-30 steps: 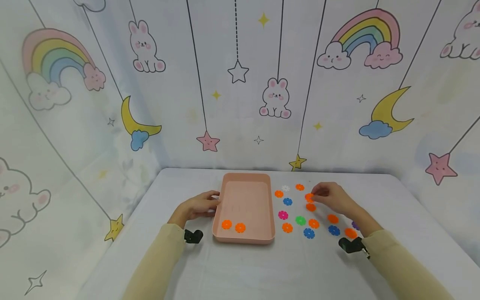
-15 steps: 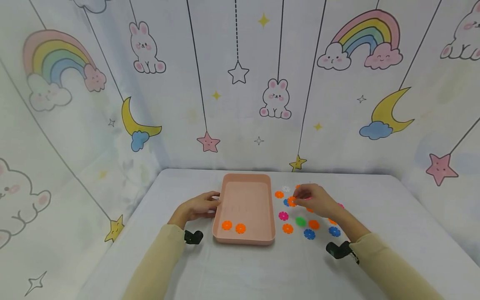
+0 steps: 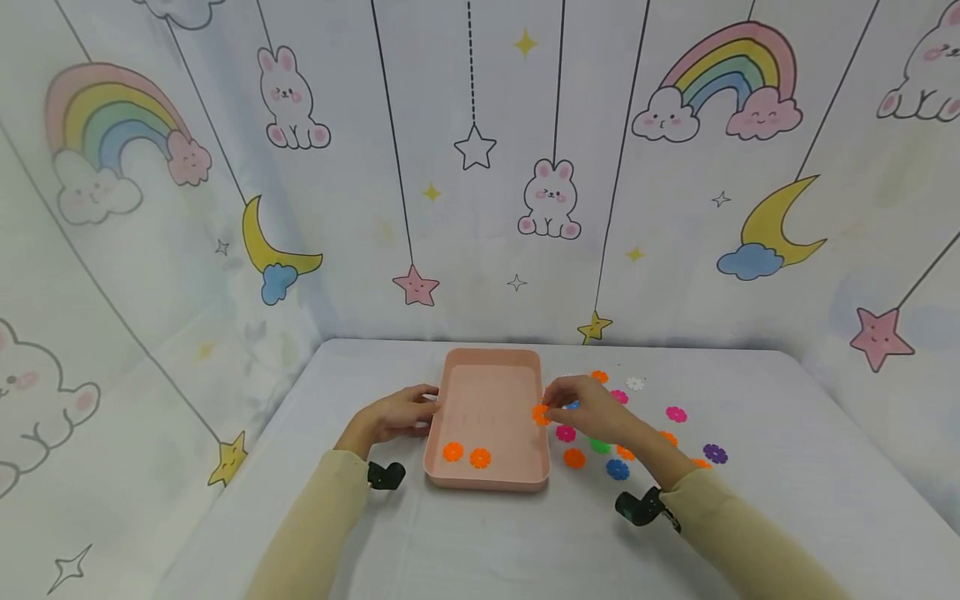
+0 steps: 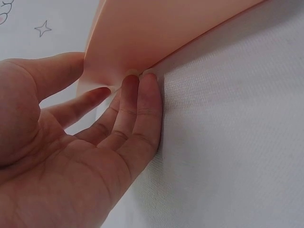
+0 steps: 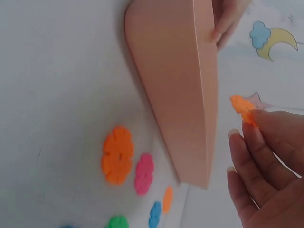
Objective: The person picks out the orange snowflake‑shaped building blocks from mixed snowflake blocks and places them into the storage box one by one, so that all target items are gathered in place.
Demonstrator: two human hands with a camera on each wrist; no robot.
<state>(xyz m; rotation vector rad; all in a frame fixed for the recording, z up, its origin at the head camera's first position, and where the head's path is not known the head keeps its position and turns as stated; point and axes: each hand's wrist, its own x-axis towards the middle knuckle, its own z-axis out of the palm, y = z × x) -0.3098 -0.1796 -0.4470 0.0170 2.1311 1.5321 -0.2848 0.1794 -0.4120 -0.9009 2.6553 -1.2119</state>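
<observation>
While right hand (image 3: 590, 408) pinches flat, notched orange disc (image 3: 540, 415), left hand (image 3: 397, 412) loosely grips smooth, round-cornered pink tray (image 3: 491, 387)

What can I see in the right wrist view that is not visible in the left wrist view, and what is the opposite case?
Only the right wrist view shows the right grip, pinching an orange piece, and loose flower-shaped pieces in orange, pink, blue and green.

Only the left wrist view shows the palm of the left grip.

Both show the peach tray, part of the left grip at it, the white table and the printed backdrop.
</observation>
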